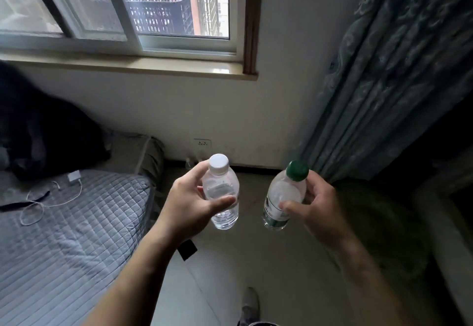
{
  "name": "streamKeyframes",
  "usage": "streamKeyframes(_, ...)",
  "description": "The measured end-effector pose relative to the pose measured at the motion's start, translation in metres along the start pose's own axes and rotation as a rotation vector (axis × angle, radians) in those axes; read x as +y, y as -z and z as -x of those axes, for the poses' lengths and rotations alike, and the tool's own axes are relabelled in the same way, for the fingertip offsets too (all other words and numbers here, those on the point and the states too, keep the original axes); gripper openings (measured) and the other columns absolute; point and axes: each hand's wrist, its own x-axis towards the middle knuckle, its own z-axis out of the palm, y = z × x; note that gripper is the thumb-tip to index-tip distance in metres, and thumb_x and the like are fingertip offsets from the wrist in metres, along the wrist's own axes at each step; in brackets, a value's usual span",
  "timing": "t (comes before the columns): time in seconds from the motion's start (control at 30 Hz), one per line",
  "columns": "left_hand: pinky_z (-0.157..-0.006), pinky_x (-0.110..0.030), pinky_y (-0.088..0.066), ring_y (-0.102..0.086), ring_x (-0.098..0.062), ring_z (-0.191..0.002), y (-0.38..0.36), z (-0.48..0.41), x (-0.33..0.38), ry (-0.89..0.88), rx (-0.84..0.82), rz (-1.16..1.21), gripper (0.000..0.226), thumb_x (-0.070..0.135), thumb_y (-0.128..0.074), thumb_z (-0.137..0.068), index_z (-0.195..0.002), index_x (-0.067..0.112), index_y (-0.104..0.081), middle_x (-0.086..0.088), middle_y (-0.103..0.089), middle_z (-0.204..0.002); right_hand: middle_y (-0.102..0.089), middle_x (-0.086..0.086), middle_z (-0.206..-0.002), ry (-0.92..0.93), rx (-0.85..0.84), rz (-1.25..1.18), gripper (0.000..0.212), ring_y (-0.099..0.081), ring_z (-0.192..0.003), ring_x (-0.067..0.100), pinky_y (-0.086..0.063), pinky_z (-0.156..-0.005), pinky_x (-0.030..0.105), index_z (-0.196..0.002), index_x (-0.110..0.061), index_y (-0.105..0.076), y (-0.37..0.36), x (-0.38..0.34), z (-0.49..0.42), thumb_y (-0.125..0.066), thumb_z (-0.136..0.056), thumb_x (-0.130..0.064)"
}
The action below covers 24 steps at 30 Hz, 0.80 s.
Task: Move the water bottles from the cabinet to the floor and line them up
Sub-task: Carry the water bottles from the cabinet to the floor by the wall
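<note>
Shoe [249, 305]: grey, bottom edge of view, on the pale floor [204, 287] between the two forearms.
Black patch [187, 249]: small dark square on floor, just under L wrist.
L hand [189, 205]: fingers wrapped round the white-cap bottle [224, 197], thumb across its front at mid-body, other fingers behind near the shoulder. Clenched on it, held in the air above the floor.
White-cap bottle: clear plastic, no label seen, ribbed lower part, white screw cap on top, water visible in lower half. Roughly upright, cap tipped a bit toward camera.
R hand [316, 206]: fingers closed round the green-cap bottle [282, 197], thumb on the front at label height, fingertips by the neck. Also held off the floor.
Green-cap bottle: clear body, dark green cap, white and green label band round lower half; text too small to read. Tilted, base pointing down-left.
Bottles, relation: side by side, near, not touching; white-cap one on L.
Bed [64, 223]: L side, grey quilted cover; white cable [41, 204] and charger block lying on it, dark bundle further back.
Curtain [378, 95]: R side, blue-grey patterned, hanging to floor.
Wall socket [202, 143]: low on wall beyond the bottles.
Window [122, 10]: top, sliding frame, dark crate [160, 13] outside behind bars.
</note>
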Motion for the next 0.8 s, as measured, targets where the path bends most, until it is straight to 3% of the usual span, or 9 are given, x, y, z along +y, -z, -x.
streamKeyframes(0.2,-0.076,-0.019,-0.053,-0.071,-0.011,-0.087,0.003,-0.081,-0.004,0.023,0.016,0.001,0.059,0.013,-0.088,-0.065,-0.116,0.029,-0.062,0.007,-0.073,-0.098,-0.073,-0.001,-0.092,-0.008,-0.042,-0.015,0.048,-0.07,-0.082,0.013,-0.055,-0.068,0.028,-0.105,-0.024,-0.065,0.001,-0.006,-0.093,-0.076,-0.059,-0.014)
streamKeyframes(0.5,-0.073,-0.015,-0.052,-0.07,-0.008,-0.085,0.02,-0.196,-0.022,0.031,-0.029,-0.021,0.055,0.012,-0.088,-0.066,-0.111,0.03,-0.062,0.009,-0.073,-0.095,-0.073,-0.001,-0.094,-0.034,-0.027,0.038,0.05,-0.07,-0.086,0.017,-0.06,-0.076,0.044,-0.106,-0.029,-0.064,-0.017,-0.004,-0.203,-0.078,-0.059,-0.018)
streamKeyframes(0.67,-0.08,-0.03,-0.057,-0.071,-0.012,-0.086,0.038,-0.271,-0.044,0.032,-0.091,-0.016,0.057,0.013,-0.087,-0.066,-0.111,0.037,-0.061,0.009,-0.073,-0.097,-0.073,-0.002,-0.094,-0.058,0.046,0.05,0.052,-0.07,-0.087,0.017,-0.059,-0.078,0.046,-0.107,-0.029,-0.065,-0.04,0.0,-0.262,-0.077,-0.06,-0.012)
streamKeyframes(0.8,-0.079,-0.023,-0.056,-0.07,-0.007,-0.086,0.049,-0.326,-0.056,0.02,-0.147,-0.023,0.059,0.009,-0.087,-0.066,-0.111,0.037,-0.061,0.013,-0.072,-0.097,-0.073,-0.004,-0.096,-0.085,0.1,0.083,0.056,-0.069,-0.088,0.017,-0.058,-0.08,0.047,-0.108,-0.032,-0.063,-0.058,0.005,-0.303,-0.078,-0.056,-0.018)
